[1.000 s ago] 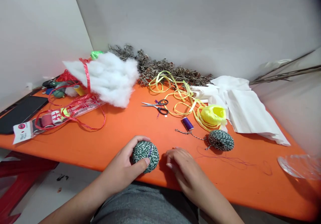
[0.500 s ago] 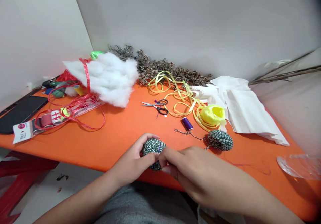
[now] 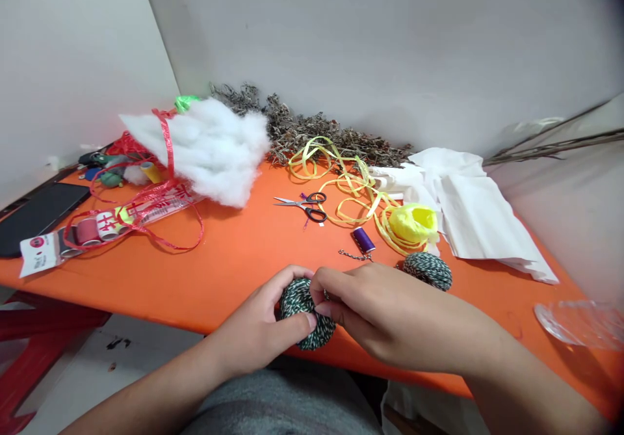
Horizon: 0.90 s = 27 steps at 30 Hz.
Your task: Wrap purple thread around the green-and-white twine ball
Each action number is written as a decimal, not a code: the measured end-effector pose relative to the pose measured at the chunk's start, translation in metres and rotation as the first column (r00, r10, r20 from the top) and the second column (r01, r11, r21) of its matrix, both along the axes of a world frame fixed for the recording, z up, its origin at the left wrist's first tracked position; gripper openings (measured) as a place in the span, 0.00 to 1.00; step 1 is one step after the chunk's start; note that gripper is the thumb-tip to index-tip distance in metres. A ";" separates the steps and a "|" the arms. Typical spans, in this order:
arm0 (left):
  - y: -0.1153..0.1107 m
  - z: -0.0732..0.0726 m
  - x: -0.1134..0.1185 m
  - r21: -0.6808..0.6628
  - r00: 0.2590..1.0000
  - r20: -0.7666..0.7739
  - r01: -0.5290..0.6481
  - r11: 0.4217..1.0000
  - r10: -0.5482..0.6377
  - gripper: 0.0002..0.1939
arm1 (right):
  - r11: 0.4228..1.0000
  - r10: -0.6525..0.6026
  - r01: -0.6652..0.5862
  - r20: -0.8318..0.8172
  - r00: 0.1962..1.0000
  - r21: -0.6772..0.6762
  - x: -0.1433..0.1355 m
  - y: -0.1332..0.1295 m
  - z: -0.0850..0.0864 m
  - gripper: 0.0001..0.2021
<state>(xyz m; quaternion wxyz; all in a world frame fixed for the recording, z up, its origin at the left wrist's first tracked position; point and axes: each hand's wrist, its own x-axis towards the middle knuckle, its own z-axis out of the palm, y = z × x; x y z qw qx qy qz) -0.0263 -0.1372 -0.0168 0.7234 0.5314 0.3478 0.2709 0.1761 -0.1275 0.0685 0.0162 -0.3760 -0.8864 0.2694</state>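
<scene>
At the near table edge, my left hand [image 3: 268, 324] is wrapped round a ball of dark green and white yarn [image 3: 295, 298], thumb on its front. The fingers of my right hand [image 3: 363, 308] pinch together at the ball's upper right side. What lies between those fingertips is too small to make out. A second ball of the same yarn [image 3: 429, 269] rests behind my right forearm, its loose end partly covered. Beyond my hands are a purple thread spool [image 3: 363, 240] and black-handled scissors [image 3: 307, 206], blades apart.
White stuffing [image 3: 219, 149] and a red-tied pack of thread spools [image 3: 88, 230] lie left, beside a black phone-like slab [image 3: 43, 217]. Yellow ribbon [image 3: 351, 210], white cloth [image 3: 492, 220] and dried plants [image 3: 312, 126] are farther back. A clear plastic cup [image 3: 580, 323] stands right.
My right hand has shifted up to the top right of the yarn ball. The ball has turned and come slightly right and nearer, and the purple strand on it no longer shows.
</scene>
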 end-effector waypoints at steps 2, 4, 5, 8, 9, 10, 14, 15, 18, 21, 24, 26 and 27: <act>-0.001 0.001 0.000 -0.004 1.000 -0.001 0.002 1.000 -0.002 0.20 | 0.999 0.007 -0.006 0.019 1.000 -0.037 -0.001 0.002 0.001 0.07; -0.002 0.001 -0.001 -0.004 1.000 -0.003 0.007 1.000 -0.007 0.20 | 0.998 0.013 -0.010 0.039 0.999 -0.069 -0.001 0.003 0.002 0.06; -0.002 0.001 -0.001 -0.002 1.000 -0.002 0.008 1.000 -0.008 0.20 | 0.997 0.010 -0.007 0.044 0.999 -0.075 -0.001 0.003 0.003 0.06; -0.003 0.000 -0.002 0.008 1.000 -0.001 0.013 1.000 -0.013 0.20 | 0.996 0.003 0.002 0.048 0.999 -0.091 0.000 0.003 0.003 0.05; -0.003 0.000 -0.002 0.012 1.000 -0.001 0.015 1.000 -0.015 0.20 | 0.995 -0.001 0.005 0.046 0.999 -0.095 0.000 0.003 0.003 0.05; -0.003 -0.001 -0.002 0.016 1.000 0.001 0.018 1.000 -0.018 0.20 | 0.995 -0.005 0.009 0.044 0.999 -0.099 0.001 0.002 0.003 0.05; -0.003 -0.002 -0.002 0.022 0.999 0.033 0.038 0.999 -0.038 0.22 | 0.992 -0.022 0.027 0.046 0.999 -0.122 0.001 0.001 0.003 0.04; -0.003 -0.003 -0.003 0.023 0.998 0.041 0.045 0.999 -0.046 0.22 | 0.992 -0.022 0.028 0.047 0.999 -0.127 0.001 0.001 0.003 0.04; -0.004 -0.003 -0.004 0.023 0.997 0.051 0.060 0.998 -0.061 0.23 | 0.991 -0.024 0.030 0.051 0.998 -0.129 0.000 0.001 0.003 0.04; -0.003 -0.002 -0.005 0.007 0.997 0.054 0.059 0.998 -0.059 0.24 | 0.992 -0.028 0.034 0.053 0.998 -0.122 0.000 0.000 0.003 0.03; -0.004 -0.002 -0.004 -0.003 0.998 0.042 0.054 0.999 -0.053 0.24 | 0.991 -0.027 0.034 0.052 0.998 -0.128 0.000 0.000 0.004 0.03; -0.004 -0.003 -0.003 -0.006 0.998 0.030 0.050 0.999 -0.050 0.24 | 0.991 -0.030 0.037 0.056 0.998 -0.131 0.000 0.000 0.004 0.03; -0.004 -0.003 -0.003 -0.009 0.998 0.028 0.049 0.999 -0.049 0.23 | 0.991 -0.031 0.039 0.059 0.998 -0.130 0.000 0.001 0.003 0.03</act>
